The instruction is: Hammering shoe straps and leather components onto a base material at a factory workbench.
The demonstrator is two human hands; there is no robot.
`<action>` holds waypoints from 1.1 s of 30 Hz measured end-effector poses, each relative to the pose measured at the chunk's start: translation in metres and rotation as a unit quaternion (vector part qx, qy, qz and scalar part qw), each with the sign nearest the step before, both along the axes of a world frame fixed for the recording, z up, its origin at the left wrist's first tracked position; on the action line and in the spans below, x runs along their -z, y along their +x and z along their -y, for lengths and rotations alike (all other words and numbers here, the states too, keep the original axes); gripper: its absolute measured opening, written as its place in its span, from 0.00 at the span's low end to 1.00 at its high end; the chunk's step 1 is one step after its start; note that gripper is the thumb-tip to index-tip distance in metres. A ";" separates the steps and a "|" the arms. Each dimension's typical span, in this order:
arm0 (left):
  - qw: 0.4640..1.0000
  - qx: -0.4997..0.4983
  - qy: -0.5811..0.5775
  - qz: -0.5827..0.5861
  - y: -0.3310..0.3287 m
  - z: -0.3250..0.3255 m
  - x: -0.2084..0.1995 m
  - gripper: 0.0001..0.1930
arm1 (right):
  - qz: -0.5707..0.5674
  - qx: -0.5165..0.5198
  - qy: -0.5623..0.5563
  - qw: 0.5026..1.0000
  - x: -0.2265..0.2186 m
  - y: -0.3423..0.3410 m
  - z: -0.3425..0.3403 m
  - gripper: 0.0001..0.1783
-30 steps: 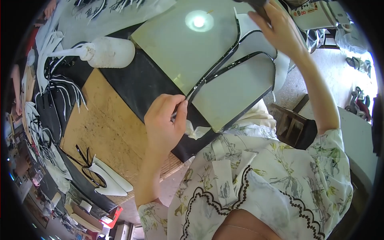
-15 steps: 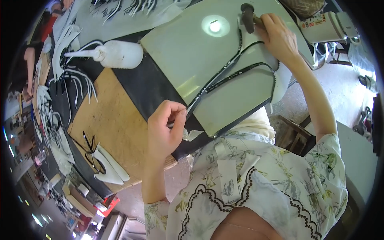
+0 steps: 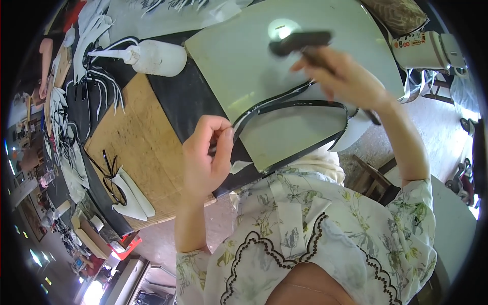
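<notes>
A black surface point(image 3: 175, 101) spreads in front of a person in a leaf-print blouse point(image 3: 351, 213), carrying a glossy pale slab point(image 3: 223, 66) toward the right and a scuffed brown board point(image 3: 137, 140) toward the left. A white squeeze bottle point(image 3: 162, 58) lies on its side between the slab and a bundle of black and white strips point(image 3: 104, 86), its spout pointing left. Two white pieces point(image 3: 133, 195) with thin black straps rest at the board's near left corner.

The person's right grip point(image 3: 351, 79), above the slab, is closed around the handle of a dark hammer point(image 3: 300, 42). The hammer is raised, its head running nearly left to right, its handle slanting down to the right into the palm; motion blur softens the outline, so whether the head touches anything is hard to judge. The left grip point(image 3: 208, 152), just beside the slab's left edge, has thumb and forefinger pinching the near end of a narrow black strap point(image 3: 284, 105). From there the strap's long axis climbs to the right across the slab and forks: one branch slants up toward the right grip, the other runs rightward, then bends back toward the person.
</notes>
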State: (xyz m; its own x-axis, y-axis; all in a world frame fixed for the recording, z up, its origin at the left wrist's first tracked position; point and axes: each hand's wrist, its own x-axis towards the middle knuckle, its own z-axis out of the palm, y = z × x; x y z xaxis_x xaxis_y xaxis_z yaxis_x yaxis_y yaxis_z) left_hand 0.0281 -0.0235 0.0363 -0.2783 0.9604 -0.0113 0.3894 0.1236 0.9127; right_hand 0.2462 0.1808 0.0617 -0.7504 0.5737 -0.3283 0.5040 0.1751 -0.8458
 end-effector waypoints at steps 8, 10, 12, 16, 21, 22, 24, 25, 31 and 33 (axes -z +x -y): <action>0.995 0.073 0.020 -0.065 0.026 -0.028 -0.022 0.01 | 0.074 -0.115 0.339 0.931 -0.006 0.013 -0.027 0.12; 0.995 0.100 0.013 0.004 0.032 -0.037 -0.010 0.02 | 0.059 -0.134 0.497 0.855 -0.036 -0.002 -0.048 0.11; 0.996 0.082 -0.012 0.021 0.036 -0.055 -0.003 0.02 | 0.056 -0.197 0.583 0.786 -0.043 -0.020 -0.070 0.12; 0.991 0.017 -0.010 -0.132 0.035 -0.051 0.027 0.03 | 0.239 -0.348 0.410 0.809 -0.009 -0.065 -0.094 0.17; 0.964 -0.021 -0.002 -0.264 0.041 -0.037 0.031 0.05 | -0.140 -0.170 0.423 0.879 -0.012 -0.050 -0.041 0.14; 0.949 -0.031 0.019 -0.313 0.040 -0.035 0.031 0.05 | 0.014 -0.148 0.346 0.926 -0.018 -0.045 -0.023 0.12; 0.945 -0.026 0.059 -0.320 0.036 -0.033 0.041 0.06 | 0.055 -0.163 0.333 0.927 -0.004 -0.033 0.002 0.14; 0.937 -0.021 0.101 -0.332 0.035 -0.033 0.045 0.08 | 0.090 -0.176 0.323 0.926 0.006 -0.028 0.008 0.18; 0.894 0.056 0.133 -0.425 0.036 -0.029 0.049 0.17 | 0.109 -0.175 0.374 0.904 0.001 -0.026 0.011 0.18; 0.894 0.050 0.148 -0.420 0.034 -0.031 0.049 0.16 | 0.054 -0.186 0.391 0.900 0.000 -0.032 0.014 0.17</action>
State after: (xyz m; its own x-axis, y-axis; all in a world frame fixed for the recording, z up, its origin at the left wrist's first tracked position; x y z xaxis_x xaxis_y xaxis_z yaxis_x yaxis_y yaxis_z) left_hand 0.0622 0.0071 -0.0126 0.0184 0.9074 0.4198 0.9482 -0.1490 0.2804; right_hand 0.2140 0.1663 0.0621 -0.9258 0.3777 -0.0163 0.3604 0.8686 -0.3401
